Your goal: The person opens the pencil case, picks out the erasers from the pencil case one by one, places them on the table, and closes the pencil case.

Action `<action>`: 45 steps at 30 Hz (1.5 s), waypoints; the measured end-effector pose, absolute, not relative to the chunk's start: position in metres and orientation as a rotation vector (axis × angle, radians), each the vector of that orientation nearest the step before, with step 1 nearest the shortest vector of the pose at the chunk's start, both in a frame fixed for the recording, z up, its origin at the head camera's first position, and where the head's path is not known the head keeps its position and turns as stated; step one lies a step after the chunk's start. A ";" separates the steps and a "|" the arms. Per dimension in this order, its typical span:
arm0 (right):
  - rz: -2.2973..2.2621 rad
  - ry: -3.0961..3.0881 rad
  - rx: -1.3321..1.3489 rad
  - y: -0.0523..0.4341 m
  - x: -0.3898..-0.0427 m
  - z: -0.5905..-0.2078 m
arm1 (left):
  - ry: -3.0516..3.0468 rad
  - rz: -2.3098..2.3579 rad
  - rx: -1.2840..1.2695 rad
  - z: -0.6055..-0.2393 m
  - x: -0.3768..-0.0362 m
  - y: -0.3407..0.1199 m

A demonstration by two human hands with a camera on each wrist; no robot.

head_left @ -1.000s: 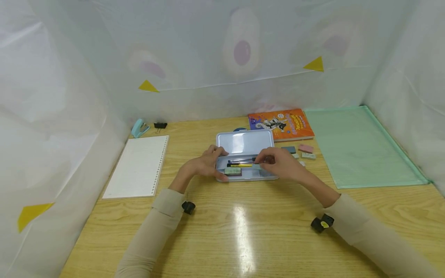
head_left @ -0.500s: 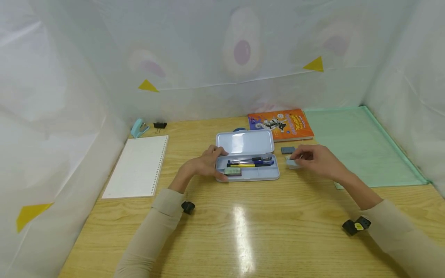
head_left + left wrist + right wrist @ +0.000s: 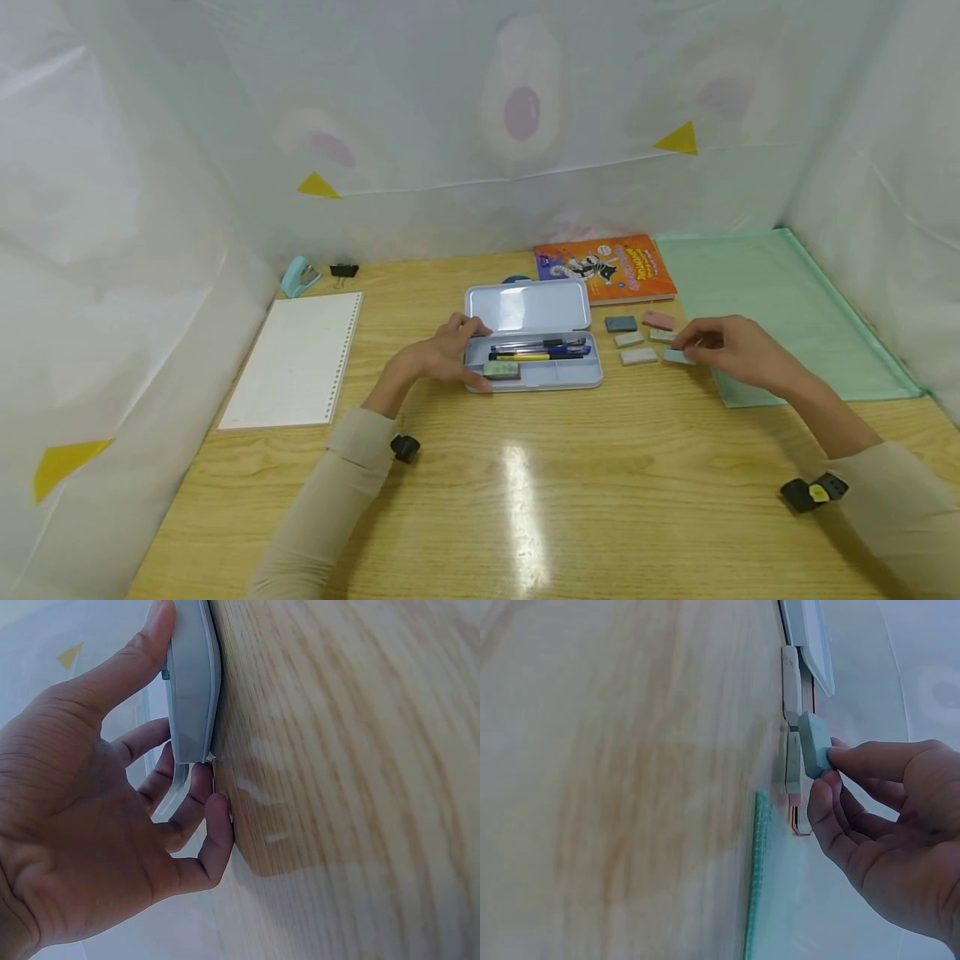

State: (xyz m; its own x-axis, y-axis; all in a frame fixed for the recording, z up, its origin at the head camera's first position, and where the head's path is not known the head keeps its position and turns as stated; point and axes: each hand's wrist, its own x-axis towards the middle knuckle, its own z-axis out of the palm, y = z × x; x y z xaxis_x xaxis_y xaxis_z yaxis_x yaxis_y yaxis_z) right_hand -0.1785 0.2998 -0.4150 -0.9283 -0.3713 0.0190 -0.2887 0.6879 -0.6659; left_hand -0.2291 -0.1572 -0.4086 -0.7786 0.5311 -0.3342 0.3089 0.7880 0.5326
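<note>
An opened pale blue pencil case [image 3: 540, 379] lies mid-table, with several pens [image 3: 536, 350] in its rear section. A green eraser [image 3: 501, 368] sits in its front left compartment, on top of another one. My left hand [image 3: 442, 352] grips the case's left end, thumb at the front and fingers behind; in the left wrist view the thumb presses its side wall. My right hand [image 3: 731, 350] pinches a light blue eraser [image 3: 815, 744] between thumb and fingertips, close over the table, right of a pale eraser [image 3: 638, 357].
Beyond stand a dark blue eraser [image 3: 620, 323], a pink eraser [image 3: 658, 320] and other pale ones. An orange book [image 3: 630, 283] lies behind, a green glass-like sheet [image 3: 810, 333] at right. At left are a white notepad [image 3: 292, 358], a stapler [image 3: 298, 277] and a binder clip [image 3: 344, 271].
My right hand has lifted the light blue eraser out of the pencil case and carried it right, past the pale erasers. The left hand stays on the case.
</note>
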 end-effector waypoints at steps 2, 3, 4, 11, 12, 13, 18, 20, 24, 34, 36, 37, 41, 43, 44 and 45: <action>-1.050 2.766 -0.552 0.301 -0.179 -0.416 | 2.502 0.631 0.630 -0.409 -0.229 -0.158; -1.043 2.763 -0.555 0.302 -0.180 -0.417 | 2.501 0.633 0.630 -0.409 -0.229 -0.158; -1.037 2.763 -0.559 0.302 -0.180 -0.418 | 2.499 0.634 0.628 -0.409 -0.229 -0.158; -1.006 2.802 -0.574 0.302 -0.184 -0.421 | 2.497 0.640 0.615 -0.411 -0.229 -0.158; -1.004 2.809 -0.574 0.302 -0.185 -0.420 | 2.496 0.640 0.612 -0.411 -0.229 -0.158; -1.003 2.813 -0.569 0.303 -0.185 -0.420 | 2.498 0.639 0.613 -0.411 -0.229 -0.157; -1.031 2.818 -0.541 0.304 -0.187 -0.417 | 2.510 0.627 0.623 -0.409 -0.229 -0.157; -1.063 2.808 -0.530 0.301 -0.188 -0.415 | 2.513 0.626 0.624 -0.409 -0.229 -0.157; -1.126 2.776 -0.534 0.290 -0.188 -0.411 | 2.512 0.626 0.620 -0.408 -0.229 -0.157; -1.218 2.606 -0.657 0.230 -0.197 -0.416 | 2.502 0.635 0.616 -0.410 -0.229 -0.158; -1.226 2.588 -0.713 0.216 -0.199 -0.418 | 2.502 0.631 0.618 -0.410 -0.229 -0.158; -1.229 2.582 -0.736 0.210 -0.200 -0.419 | 2.501 0.630 0.618 -0.410 -0.229 -0.158; -1.279 2.502 -0.831 0.184 -0.202 -0.422 | 2.503 0.631 0.617 -0.410 -0.229 -0.158; -1.303 2.457 -0.858 0.171 -0.202 -0.422 | 2.507 0.627 0.620 -0.410 -0.229 -0.158; -1.313 2.436 -0.870 0.165 -0.203 -0.422 | 2.508 0.627 0.621 -0.410 -0.229 -0.158; -1.321 2.420 -0.880 0.160 -0.203 -0.421 | 2.510 0.625 0.623 -0.410 -0.230 -0.158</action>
